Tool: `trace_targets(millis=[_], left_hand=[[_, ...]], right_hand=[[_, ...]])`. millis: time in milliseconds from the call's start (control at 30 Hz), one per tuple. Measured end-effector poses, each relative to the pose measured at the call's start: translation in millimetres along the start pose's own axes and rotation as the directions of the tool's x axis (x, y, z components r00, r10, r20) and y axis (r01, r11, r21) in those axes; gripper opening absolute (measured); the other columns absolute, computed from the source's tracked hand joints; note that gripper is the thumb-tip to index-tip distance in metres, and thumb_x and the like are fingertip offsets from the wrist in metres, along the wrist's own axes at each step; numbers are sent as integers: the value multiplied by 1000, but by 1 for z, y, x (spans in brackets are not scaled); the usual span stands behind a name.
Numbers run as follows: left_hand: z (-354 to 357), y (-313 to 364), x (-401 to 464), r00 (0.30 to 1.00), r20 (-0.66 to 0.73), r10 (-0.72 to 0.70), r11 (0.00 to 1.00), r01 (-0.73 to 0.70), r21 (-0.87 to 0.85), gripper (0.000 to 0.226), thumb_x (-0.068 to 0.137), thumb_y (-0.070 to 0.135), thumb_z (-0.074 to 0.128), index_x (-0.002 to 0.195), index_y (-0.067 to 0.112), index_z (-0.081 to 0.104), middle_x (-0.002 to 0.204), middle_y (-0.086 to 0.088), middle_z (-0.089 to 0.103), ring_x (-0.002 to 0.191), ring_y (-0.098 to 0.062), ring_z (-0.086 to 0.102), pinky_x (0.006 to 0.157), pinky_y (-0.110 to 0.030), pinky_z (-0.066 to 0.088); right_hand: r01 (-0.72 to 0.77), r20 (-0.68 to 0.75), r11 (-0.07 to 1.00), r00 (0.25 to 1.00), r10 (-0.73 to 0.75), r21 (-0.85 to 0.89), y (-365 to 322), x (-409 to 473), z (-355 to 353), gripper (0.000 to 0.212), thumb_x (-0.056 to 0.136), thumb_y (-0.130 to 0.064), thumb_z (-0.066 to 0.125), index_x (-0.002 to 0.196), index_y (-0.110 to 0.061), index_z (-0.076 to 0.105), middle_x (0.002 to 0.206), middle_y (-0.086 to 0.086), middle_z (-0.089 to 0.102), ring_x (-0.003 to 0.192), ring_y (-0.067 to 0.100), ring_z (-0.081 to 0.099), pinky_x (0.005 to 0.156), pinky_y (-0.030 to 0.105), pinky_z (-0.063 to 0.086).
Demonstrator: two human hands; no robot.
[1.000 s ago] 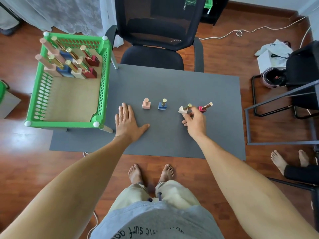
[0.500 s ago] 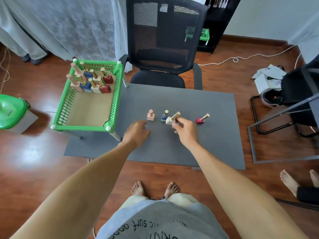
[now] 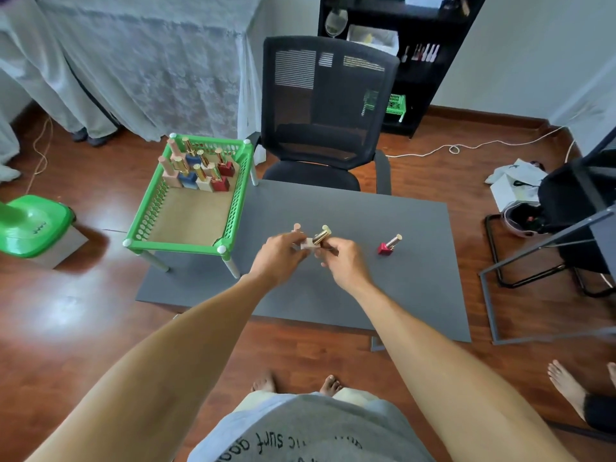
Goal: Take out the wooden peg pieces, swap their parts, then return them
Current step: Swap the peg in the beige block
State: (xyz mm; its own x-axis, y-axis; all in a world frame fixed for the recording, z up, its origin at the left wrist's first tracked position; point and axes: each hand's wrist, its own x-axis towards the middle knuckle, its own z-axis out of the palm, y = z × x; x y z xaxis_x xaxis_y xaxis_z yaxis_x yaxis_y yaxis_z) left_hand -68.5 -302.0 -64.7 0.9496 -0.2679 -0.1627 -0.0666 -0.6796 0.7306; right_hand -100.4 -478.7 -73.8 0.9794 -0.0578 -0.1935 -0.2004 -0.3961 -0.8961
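Observation:
Above the grey table (image 3: 383,295), both hands hold one peg piece with a pale wooden base and a gold peg (image 3: 320,235). My left hand (image 3: 281,250) grips the pale base. My right hand (image 3: 340,258) pinches the gold peg's lower end. A pink peg piece (image 3: 296,227) stands just behind my left hand, mostly hidden. A red-based piece with a gold peg (image 3: 389,245) stands on the table to the right. The blue piece is hidden behind the hands.
A green basket (image 3: 186,241) on legs at the table's left corner holds several more peg pieces (image 3: 198,170) along its far side. A black office chair (image 3: 326,115) stands behind the table. A metal frame (image 3: 533,271) stands to the right, and another person's bare feet (image 3: 566,385) show at lower right.
My right hand carried the pale-based piece leftwards off the table. My left hand rose from the table and closed on its base. The head camera tilted up.

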Motion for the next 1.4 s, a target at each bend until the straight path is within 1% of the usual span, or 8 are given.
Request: trace_targets(millis=[133, 333, 467, 600, 967, 1167, 1267, 1400], left_hand=[[-1, 0, -4, 999, -21, 35, 999, -36, -23, 16, 93, 26, 70, 109, 23, 71, 99, 1, 75, 93, -25, 70, 85, -43, 56], [-4, 0, -3, 995, -30, 92, 995, -91, 33, 10, 94, 26, 67, 100, 18, 70, 90, -2, 71, 86, -27, 67, 82, -47, 55], [-4, 4, -3, 992, -13, 126, 990, -125, 59, 12, 94, 24, 68, 103, 18, 72, 93, -4, 68, 86, -26, 64, 82, -44, 54], [-5, 8, -2, 991, -14, 132, 986, -130, 102, 13, 95, 24, 67, 105, 19, 74, 87, -1, 63, 80, -22, 58, 75, -37, 50], [-8, 15, 1, 980, -3, 201, 972, -199, 124, 6, 92, 18, 68, 95, 16, 73, 79, 0, 58, 75, -21, 55, 70, -39, 49], [-6, 18, 3, 978, 5, 206, 973, -206, 104, 5, 92, 17, 69, 93, 18, 73, 83, -1, 61, 76, -20, 56, 72, -41, 51], [-4, 18, 2, 978, 10, 211, 973, -211, 94, 6, 91, 15, 69, 92, 20, 72, 81, -1, 60, 74, -21, 55, 72, -41, 50], [-3, 16, 2, 981, 3, 193, 978, -193, 85, 9, 91, 16, 69, 92, 23, 73, 83, 0, 62, 74, -19, 57, 72, -39, 51]], right_hand=[[-38, -15, 999, 999, 38, 22, -8, -4, -10, 45, 96, -7, 65, 139, -21, 61, 105, -5, 80, 86, 14, 72, 84, 36, 60], [25, -98, 1000, 995, -26, -18, -22, -4, -30, 20, 100, -34, 68, 112, -18, 71, 70, -22, 72, 63, 5, 70, 65, 22, 55], [58, -78, 994, 995, -66, -97, -23, -2, -36, 15, 100, -21, 67, 94, -10, 75, 68, -16, 68, 60, 5, 67, 60, 28, 54], [58, -28, 990, 998, -62, -131, -19, -3, -39, 12, 98, -6, 67, 104, -11, 76, 81, -23, 68, 67, -8, 65, 64, 11, 49], [26, -41, 994, 999, -31, -106, -21, -7, -48, 7, 98, -12, 70, 99, -10, 77, 82, -6, 72, 69, 6, 61, 69, 20, 48], [-70, -71, 975, 996, 56, -212, -18, -3, -50, 46, 102, -42, 60, 73, -8, 71, 57, -9, 66, 48, 4, 49, 49, 23, 38], [-119, -82, 968, 991, 103, -221, -16, -2, -48, 59, 104, -53, 52, 67, -11, 71, 56, -3, 69, 52, 8, 59, 57, 26, 44], [-98, -86, 980, 993, 84, -175, -16, -4, -48, 46, 102, -53, 54, 90, -12, 71, 71, 2, 74, 55, 11, 66, 62, 29, 50]])
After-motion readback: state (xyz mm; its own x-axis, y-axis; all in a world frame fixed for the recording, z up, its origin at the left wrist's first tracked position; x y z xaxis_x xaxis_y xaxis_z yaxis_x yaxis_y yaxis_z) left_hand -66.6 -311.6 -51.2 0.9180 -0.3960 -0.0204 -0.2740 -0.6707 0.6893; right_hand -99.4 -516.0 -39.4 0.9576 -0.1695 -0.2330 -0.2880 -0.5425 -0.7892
